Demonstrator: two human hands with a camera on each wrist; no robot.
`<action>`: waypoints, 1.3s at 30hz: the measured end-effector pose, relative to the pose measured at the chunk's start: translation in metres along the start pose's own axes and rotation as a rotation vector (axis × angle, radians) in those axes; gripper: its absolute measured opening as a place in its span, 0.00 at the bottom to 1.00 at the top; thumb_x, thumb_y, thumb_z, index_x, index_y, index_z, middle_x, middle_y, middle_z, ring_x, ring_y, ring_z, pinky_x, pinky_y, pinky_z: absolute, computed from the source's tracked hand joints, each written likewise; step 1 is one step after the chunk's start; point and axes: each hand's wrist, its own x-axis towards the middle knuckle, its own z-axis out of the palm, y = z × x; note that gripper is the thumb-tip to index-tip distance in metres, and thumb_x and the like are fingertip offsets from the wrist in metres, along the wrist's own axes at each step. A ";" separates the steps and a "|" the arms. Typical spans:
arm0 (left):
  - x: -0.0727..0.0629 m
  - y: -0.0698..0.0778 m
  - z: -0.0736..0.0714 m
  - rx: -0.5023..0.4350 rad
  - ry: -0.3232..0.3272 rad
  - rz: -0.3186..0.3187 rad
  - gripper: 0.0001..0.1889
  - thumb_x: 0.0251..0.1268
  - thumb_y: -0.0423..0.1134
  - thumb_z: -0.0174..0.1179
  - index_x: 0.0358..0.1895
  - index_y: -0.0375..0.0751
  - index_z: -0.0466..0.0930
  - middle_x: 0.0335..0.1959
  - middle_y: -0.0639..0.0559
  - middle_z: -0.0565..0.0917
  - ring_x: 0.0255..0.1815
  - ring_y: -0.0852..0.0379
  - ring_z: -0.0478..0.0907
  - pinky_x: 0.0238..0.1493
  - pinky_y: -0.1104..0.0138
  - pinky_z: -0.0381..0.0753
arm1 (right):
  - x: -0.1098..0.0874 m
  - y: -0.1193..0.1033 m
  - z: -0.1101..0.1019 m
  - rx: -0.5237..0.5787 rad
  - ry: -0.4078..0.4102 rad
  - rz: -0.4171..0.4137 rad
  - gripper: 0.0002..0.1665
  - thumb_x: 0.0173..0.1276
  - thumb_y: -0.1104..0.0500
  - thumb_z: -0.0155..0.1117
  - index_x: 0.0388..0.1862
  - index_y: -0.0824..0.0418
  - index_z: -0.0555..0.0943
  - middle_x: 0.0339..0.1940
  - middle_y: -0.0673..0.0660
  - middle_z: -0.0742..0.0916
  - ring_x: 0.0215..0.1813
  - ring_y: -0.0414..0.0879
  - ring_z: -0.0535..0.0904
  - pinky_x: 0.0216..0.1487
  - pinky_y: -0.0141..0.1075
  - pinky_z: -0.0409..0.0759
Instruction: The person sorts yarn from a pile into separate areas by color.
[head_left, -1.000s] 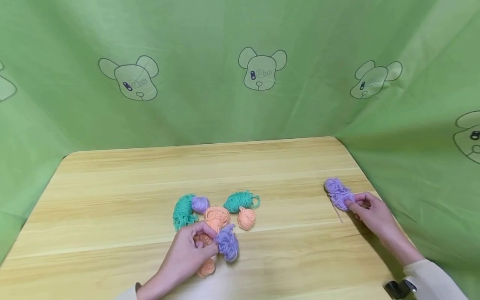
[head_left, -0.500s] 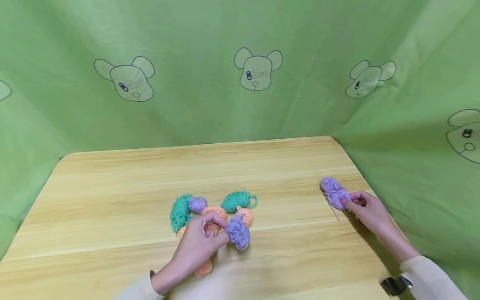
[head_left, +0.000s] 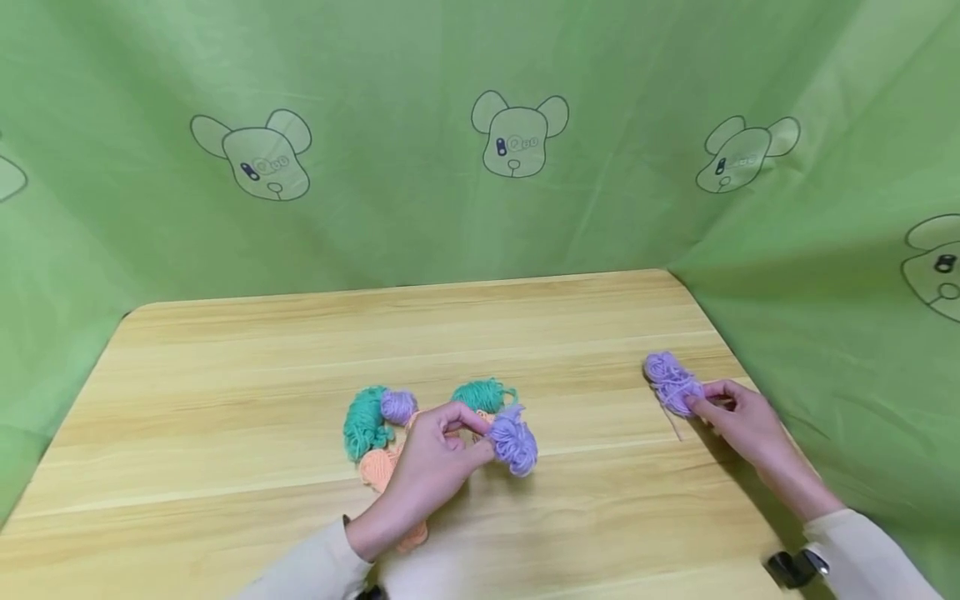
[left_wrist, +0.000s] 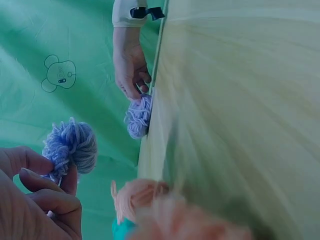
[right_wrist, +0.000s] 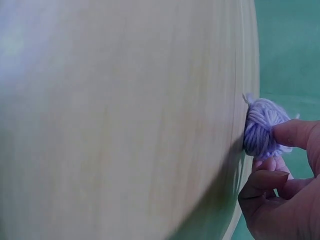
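My left hand (head_left: 438,467) pinches a small purple yarn ball (head_left: 514,443) between thumb and fingertips, raised above the table. In the left wrist view, that ball shows loose loops at one end. Far to the right, my right hand (head_left: 750,429) pinches another purple yarn ball (head_left: 681,398), low at the table's right side. A further purple yarn ball (head_left: 663,365) lies against its far end, and a loose strand trails from the pair. The right wrist view shows the thumb pressed on the wound yarn (right_wrist: 265,127).
Left of centre lie a green yarn ball (head_left: 365,423), a small purple one (head_left: 399,407) and several peach ones (head_left: 378,468), partly hidden by my left arm. Another green ball (head_left: 480,395) is behind my left hand. Green curtain (head_left: 405,217) surrounds the wooden table (head_left: 225,375).
My left hand has moved right and slightly away with its purple yarn ball, from over the peach balls to their right. The right hand has stayed almost still.
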 end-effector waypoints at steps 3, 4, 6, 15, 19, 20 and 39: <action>0.005 0.003 0.010 -0.035 0.003 -0.010 0.09 0.59 0.29 0.71 0.42 0.39 0.87 0.25 0.54 0.77 0.19 0.63 0.62 0.20 0.73 0.64 | 0.000 -0.002 0.001 -0.007 0.002 -0.002 0.24 0.81 0.53 0.68 0.58 0.76 0.79 0.39 0.55 0.85 0.34 0.42 0.79 0.32 0.34 0.80; 0.007 0.004 0.014 -0.037 0.008 -0.006 0.09 0.58 0.28 0.71 0.42 0.39 0.87 0.28 0.53 0.80 0.19 0.63 0.63 0.20 0.73 0.65 | 0.000 -0.002 0.001 -0.007 0.003 -0.002 0.24 0.81 0.54 0.68 0.58 0.76 0.79 0.39 0.55 0.85 0.34 0.42 0.79 0.32 0.34 0.79; 0.012 0.005 0.025 -0.034 0.015 0.014 0.09 0.58 0.28 0.72 0.41 0.40 0.87 0.33 0.53 0.83 0.18 0.63 0.63 0.20 0.73 0.66 | 0.001 -0.002 0.001 -0.009 0.007 -0.002 0.24 0.81 0.54 0.68 0.58 0.75 0.79 0.38 0.54 0.85 0.34 0.42 0.78 0.31 0.34 0.78; 0.033 0.009 0.074 -0.046 0.041 0.008 0.09 0.58 0.28 0.72 0.37 0.47 0.88 0.45 0.61 0.89 0.15 0.64 0.63 0.17 0.72 0.65 | 0.003 -0.001 0.002 0.006 0.033 -0.016 0.24 0.81 0.55 0.67 0.62 0.74 0.76 0.43 0.55 0.84 0.34 0.41 0.77 0.31 0.34 0.78; 0.042 0.008 0.091 -0.056 0.062 -0.005 0.09 0.57 0.28 0.73 0.36 0.47 0.87 0.43 0.61 0.89 0.16 0.64 0.67 0.20 0.71 0.69 | 0.004 0.000 0.002 0.016 0.039 -0.044 0.25 0.82 0.58 0.66 0.66 0.73 0.73 0.47 0.60 0.85 0.35 0.40 0.79 0.32 0.34 0.80; 0.044 0.008 0.095 -0.060 0.067 -0.009 0.10 0.57 0.28 0.74 0.36 0.47 0.87 0.43 0.61 0.89 0.17 0.64 0.69 0.21 0.71 0.70 | 0.004 0.001 0.002 0.014 0.041 -0.051 0.25 0.82 0.58 0.66 0.66 0.73 0.72 0.47 0.61 0.85 0.35 0.40 0.79 0.32 0.34 0.80; 0.093 -0.011 0.170 -0.008 0.187 -0.082 0.13 0.52 0.28 0.77 0.28 0.51 0.85 0.30 0.63 0.83 0.29 0.62 0.77 0.34 0.65 0.79 | 0.003 0.011 0.003 -0.080 0.102 -0.097 0.23 0.80 0.53 0.69 0.61 0.70 0.81 0.49 0.65 0.87 0.37 0.41 0.80 0.34 0.33 0.79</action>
